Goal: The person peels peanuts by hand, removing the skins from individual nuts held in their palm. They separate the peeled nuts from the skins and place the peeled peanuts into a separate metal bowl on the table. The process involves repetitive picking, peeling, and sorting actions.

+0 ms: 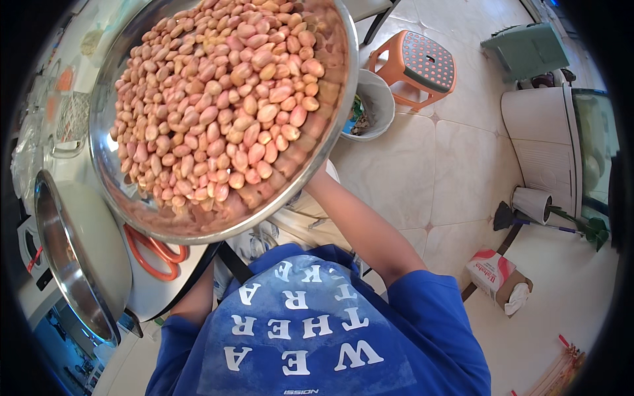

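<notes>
A large stainless steel bowl [331,94] of shelled peanuts with pinkish skins [213,104] fills the upper left, close to the camera. My right forearm [366,222] reaches up behind its lower right rim. The bowl hides my right hand, so its grip does not show. Below the bowl, my left forearm [192,297] passes behind the table's dark edge; my left hand is out of sight. Scissors with orange-red handles [153,252] lie on the white table [148,299], partly covered by the bowl.
A steel-lined round pot [94,247] stands at the left table edge. Beyond the bowl are a lined waste bin [379,109] and an orange plastic stool [428,64]. On the right are a white cabinet [542,138], a fallen pot [530,203] and a cardboard box [495,277].
</notes>
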